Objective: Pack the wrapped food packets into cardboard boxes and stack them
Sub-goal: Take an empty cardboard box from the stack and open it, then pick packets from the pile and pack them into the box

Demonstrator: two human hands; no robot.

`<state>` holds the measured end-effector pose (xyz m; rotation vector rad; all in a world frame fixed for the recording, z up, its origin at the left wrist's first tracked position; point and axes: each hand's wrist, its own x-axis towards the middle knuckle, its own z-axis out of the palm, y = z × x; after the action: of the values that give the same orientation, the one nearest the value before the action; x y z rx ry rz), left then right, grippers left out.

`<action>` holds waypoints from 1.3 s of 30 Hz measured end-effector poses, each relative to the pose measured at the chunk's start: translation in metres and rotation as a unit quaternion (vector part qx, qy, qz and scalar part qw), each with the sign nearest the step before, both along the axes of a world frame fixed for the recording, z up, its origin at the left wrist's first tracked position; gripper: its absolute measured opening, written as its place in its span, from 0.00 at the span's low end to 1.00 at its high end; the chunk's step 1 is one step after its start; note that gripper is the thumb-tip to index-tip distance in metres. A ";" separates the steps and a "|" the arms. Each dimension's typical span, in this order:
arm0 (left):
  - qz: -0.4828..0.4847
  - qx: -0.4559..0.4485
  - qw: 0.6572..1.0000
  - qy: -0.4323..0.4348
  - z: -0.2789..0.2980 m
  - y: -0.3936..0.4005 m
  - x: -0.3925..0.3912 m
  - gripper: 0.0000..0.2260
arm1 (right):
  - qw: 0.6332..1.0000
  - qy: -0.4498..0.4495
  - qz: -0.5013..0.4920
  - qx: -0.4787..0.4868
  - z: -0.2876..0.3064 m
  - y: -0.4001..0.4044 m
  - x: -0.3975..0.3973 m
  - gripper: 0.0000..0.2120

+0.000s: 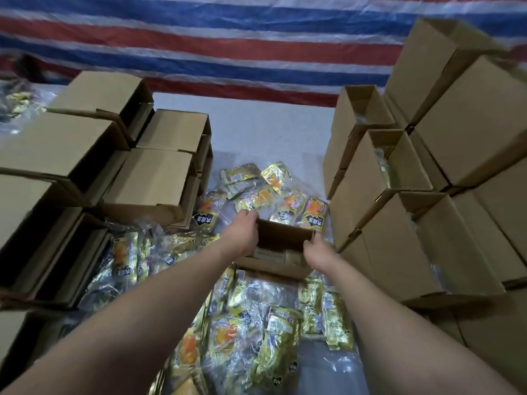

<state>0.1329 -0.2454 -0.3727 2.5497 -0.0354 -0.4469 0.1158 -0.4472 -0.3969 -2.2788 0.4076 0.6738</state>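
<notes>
A small open cardboard box sits in the middle of the table among gold wrapped food packets. Pale packets lie inside it. My left hand grips the box's left wall and far corner. My right hand holds its right wall, fingers curled over the rim. More gold and orange packets in clear wrap lie in a heap between my forearms and the box.
Open cardboard boxes are stacked on their sides at the left. A taller stack of filled boxes stands at the right. A white tabletop shows behind the packets, with a striped red, white and blue tarp beyond.
</notes>
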 end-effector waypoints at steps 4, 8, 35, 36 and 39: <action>0.032 -0.065 0.997 0.019 0.002 -0.006 0.011 0.13 | 0.998 -0.021 -0.037 -0.047 0.002 -0.004 0.015 0.24; 0.034 -0.098 0.993 0.058 -0.002 -0.007 0.009 0.20 | 0.999 0.016 -0.024 -0.042 0.008 -0.016 0.018 0.29; -0.053 0.238 0.957 0.154 -0.101 -0.090 -0.159 0.50 | 0.946 -0.175 0.143 -0.234 0.031 -0.012 -0.013 0.36; -0.021 0.191 0.968 0.163 -0.100 -0.089 -0.159 0.47 | 0.945 -0.179 0.151 -0.226 0.030 -0.012 -0.013 0.36; 0.054 0.029 0.982 0.176 -0.083 -0.080 -0.158 0.25 | 0.942 -0.202 0.170 -0.205 0.029 -0.012 -0.014 0.35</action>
<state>-0.0248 -0.3258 -0.4558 2.4760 0.2480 -0.8585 0.1019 -0.4593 -0.3675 -2.8406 -0.0584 0.2775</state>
